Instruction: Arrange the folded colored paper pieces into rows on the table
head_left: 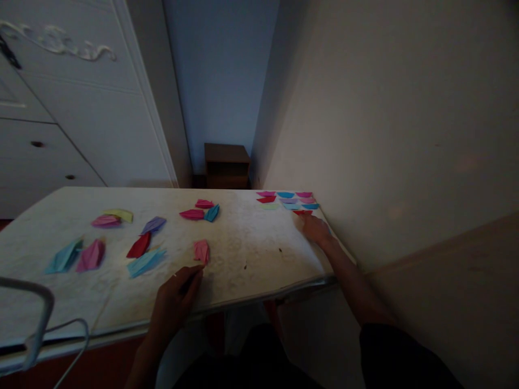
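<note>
My left hand (178,294) is near the front edge of the table, thumb and forefinger pinched at the lower tip of a pink folded paper (201,250). Farther right, my right hand (315,230) reaches to the table's right end. Its fingers are drawn together at the near edge of a red folded paper (303,212), partly hiding it. Just beyond lie rows of flat, boat-shaped folded papers (289,200) in pink, blue, red, purple and green. Left of the middle is a small group with a crimson folded paper (192,214) and a blue folded paper (211,213).
More folded papers lie on the left of the white table (243,286), among them a red one (139,245) and a teal one (64,256). A grey curved tube (44,302) stands at the left front. A wall (405,135) borders the right side; a white cabinet (93,108) stands behind.
</note>
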The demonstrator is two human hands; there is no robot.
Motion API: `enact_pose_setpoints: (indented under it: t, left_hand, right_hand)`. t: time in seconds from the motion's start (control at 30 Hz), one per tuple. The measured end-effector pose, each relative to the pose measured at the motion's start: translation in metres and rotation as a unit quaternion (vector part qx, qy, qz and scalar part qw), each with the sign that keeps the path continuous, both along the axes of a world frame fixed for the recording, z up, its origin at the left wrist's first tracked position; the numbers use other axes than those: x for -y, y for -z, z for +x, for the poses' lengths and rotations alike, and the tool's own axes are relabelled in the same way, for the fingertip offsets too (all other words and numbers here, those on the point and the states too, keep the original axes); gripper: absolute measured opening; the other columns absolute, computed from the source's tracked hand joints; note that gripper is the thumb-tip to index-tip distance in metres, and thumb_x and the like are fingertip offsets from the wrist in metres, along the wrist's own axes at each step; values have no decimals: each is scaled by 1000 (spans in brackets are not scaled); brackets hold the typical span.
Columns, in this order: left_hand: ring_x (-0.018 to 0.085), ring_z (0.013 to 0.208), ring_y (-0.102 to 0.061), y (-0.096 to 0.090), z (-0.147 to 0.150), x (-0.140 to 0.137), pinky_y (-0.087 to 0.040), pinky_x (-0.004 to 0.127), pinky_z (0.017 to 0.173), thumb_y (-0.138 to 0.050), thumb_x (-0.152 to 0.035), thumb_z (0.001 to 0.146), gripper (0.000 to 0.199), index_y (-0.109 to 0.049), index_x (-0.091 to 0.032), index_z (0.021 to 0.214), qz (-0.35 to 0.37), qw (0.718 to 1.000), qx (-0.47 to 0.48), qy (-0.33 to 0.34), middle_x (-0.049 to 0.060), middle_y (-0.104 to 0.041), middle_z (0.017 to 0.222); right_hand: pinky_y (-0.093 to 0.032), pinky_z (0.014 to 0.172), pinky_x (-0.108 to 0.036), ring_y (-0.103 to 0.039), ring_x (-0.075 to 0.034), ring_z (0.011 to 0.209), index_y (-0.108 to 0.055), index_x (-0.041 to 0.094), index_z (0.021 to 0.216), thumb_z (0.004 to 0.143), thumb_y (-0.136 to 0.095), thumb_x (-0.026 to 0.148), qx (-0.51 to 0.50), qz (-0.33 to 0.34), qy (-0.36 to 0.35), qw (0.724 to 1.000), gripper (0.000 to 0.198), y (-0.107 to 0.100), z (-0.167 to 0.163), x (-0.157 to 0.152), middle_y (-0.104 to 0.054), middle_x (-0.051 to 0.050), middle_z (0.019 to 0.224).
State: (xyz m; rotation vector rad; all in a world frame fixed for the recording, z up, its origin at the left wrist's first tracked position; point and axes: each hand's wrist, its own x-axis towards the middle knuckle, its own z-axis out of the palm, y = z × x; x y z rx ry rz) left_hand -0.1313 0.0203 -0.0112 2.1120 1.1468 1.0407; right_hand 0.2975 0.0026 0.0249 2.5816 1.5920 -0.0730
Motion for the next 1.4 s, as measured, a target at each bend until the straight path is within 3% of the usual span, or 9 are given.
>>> enact_pose_setpoints:
  t: [0.17, 0.3, 0.47, 0.6, 0.7, 0.87, 1.0, 1.13, 1.4]
  left_hand:
    - [20, 79, -70, 6, 0, 1, -54, 26, 70, -53, -41, 89, 30, -71, -17, 94, 4, 1000, 3, 4, 8, -75, 90]
    - [19, 76, -69, 4, 2, 3, -53, 27, 70, -54, -36, 88, 26, -72, -18, 94, -8, 1000, 17, -1, 6, -74, 86]
    - [17, 73, -68, -3, -5, 9, -53, 26, 68, -56, -33, 87, 23, -73, -19, 93, -74, 993, 88, -4, 5, -73, 82]
    - [14, 62, -64, -3, -28, 8, -50, 22, 56, -56, -35, 88, 25, -73, -18, 94, -119, 979, 159, -32, 3, -70, 75]
    - [12, 62, -61, -8, -57, -6, -49, 22, 57, -57, -36, 87, 25, -73, -17, 93, -78, 981, 151, -92, 2, -69, 75]
    - [12, 64, -60, -37, -107, -76, -49, 23, 64, -51, -34, 89, 29, -70, -16, 104, 28, 987, -24, -158, 5, -71, 90]
    - [20, 99, -64, -62, -131, -146, -48, 30, 89, -50, -29, 90, 36, -65, -15, 119, 3, 937, -297, -186, 12, -65, 123]
    - [27, 116, -58, -68, -134, -191, -45, 33, 96, -63, -36, 81, 44, -65, -21, 122, -25, 920, -365, -141, 9, -63, 130]
    - [30, 107, -64, -54, -127, -222, -48, 33, 87, -70, -53, 71, 55, -70, -22, 116, -71, 887, -448, -91, 12, -69, 121]
  right_hand:
    - [-47, 95, -35, -60, -25, 117, -53, 23, 136, 82, -41, 4, 8, 64, 13, 998, 58, -5, -16, 6, -48, -8, 147]
    - [-47, 92, -30, -65, -21, 106, -68, 20, 113, 79, -41, 4, -56, 159, -35, 985, 46, -2, -52, 14, -67, -6, 124]
    - [-48, 76, -28, -66, -18, 78, -67, 20, 74, 75, -42, 15, -272, 207, -180, 922, 25, 19, -113, 30, -72, -3, 81]
    - [-47, 69, -28, -63, -18, 71, -64, 21, 69, 74, -41, 21, -349, 242, -167, 890, 24, 32, -144, 41, -69, -3, 72]
    - [-48, 70, -28, -64, -19, 74, -66, 21, 71, 75, -43, 27, -370, 248, -141, 884, 24, 34, -150, 44, -70, -3, 75]
    - [-51, 71, -30, -66, -21, 75, -68, 23, 72, 74, -44, 32, -375, 248, -129, 884, 26, 33, -148, 43, -72, -4, 77]
    - [-53, 70, -31, -68, -22, 76, -69, 24, 72, 73, -46, 35, -368, 252, -124, 886, 26, 37, -145, 43, -73, -4, 79]
    - [-53, 73, -33, -68, -23, 79, -70, 24, 73, 74, -47, 37, -363, 251, -125, 888, 26, 38, -145, 44, -74, -4, 82]
    - [-53, 74, -32, -68, -23, 79, -70, 25, 73, 74, -48, 37, -361, 252, -120, 890, 26, 35, -146, 45, -74, -3, 81]
